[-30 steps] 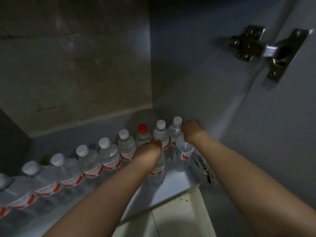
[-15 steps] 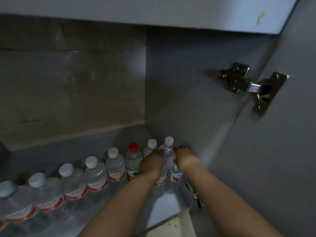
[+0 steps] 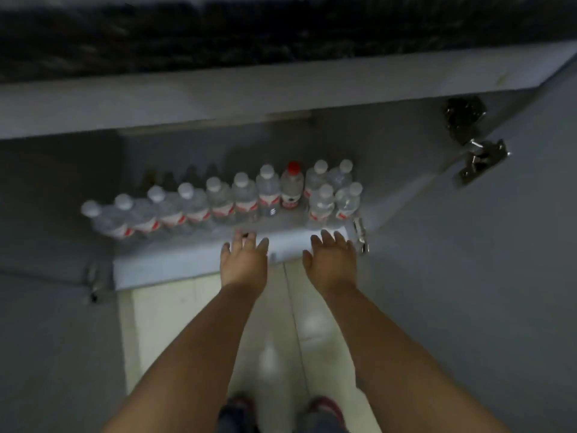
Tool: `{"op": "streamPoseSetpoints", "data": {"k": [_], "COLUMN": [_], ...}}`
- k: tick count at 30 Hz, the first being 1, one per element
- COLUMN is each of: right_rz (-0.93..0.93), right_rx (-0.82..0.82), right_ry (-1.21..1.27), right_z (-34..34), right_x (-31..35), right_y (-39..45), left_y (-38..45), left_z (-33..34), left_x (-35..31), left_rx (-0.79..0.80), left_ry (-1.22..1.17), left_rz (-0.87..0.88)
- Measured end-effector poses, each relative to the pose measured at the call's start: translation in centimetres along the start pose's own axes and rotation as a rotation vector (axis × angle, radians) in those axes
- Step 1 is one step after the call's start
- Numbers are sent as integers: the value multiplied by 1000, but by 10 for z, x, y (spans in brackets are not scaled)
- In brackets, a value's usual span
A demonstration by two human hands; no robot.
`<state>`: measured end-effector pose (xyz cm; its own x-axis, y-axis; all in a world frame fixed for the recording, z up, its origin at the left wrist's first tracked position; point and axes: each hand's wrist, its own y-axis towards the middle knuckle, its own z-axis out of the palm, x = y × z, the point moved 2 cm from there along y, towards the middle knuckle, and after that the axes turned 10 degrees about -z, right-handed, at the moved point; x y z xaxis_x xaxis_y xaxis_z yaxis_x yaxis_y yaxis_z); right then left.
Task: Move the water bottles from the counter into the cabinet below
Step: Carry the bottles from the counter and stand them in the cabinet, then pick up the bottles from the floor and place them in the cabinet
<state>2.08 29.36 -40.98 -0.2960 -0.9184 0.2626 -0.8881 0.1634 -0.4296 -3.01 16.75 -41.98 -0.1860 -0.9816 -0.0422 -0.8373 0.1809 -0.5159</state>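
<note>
Both hands empty, fingers straight and spread: left hand and right hand apart, hovering over the front edge of the cabinet floor. Water bottles upright in a row inside the cabinet, two more bottles in front at right. Dark tabletop above.

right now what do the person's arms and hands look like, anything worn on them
Both forearms are bare as far as the frame shows, with no sleeves in view. The left hand and right hand wear no gloves; no watch or bracelet shows at either wrist.
</note>
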Motion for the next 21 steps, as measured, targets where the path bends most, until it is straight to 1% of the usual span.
{"op": "streamPoseSetpoints", "data": {"k": [1,5,8,11,16,21], "right_rz": [-18,-146,-291,-471,-784,-1097], "right_rx": [82,222,325,412,532,647], "right_ry": [-20,-97,-201,-327,-545,-739], "right_z": [1,-4,-4,7,59,145], "right_x": [10,57,92,130,188,226], "right_y": [-16,-82,-128,-176,-264,-375], "left_y": [-22,-115,-186,-264,-396,-526], "left_z": [3,10,15,35,100,199], "left_x": [13,56,87,118,152,158], "left_rx": [23,101,128,136,193,256], "left_ry": [-3,-87,-207,-343,-595,-844], "left_rz": [-40,-233,-412,-615,-936,-1240]}}
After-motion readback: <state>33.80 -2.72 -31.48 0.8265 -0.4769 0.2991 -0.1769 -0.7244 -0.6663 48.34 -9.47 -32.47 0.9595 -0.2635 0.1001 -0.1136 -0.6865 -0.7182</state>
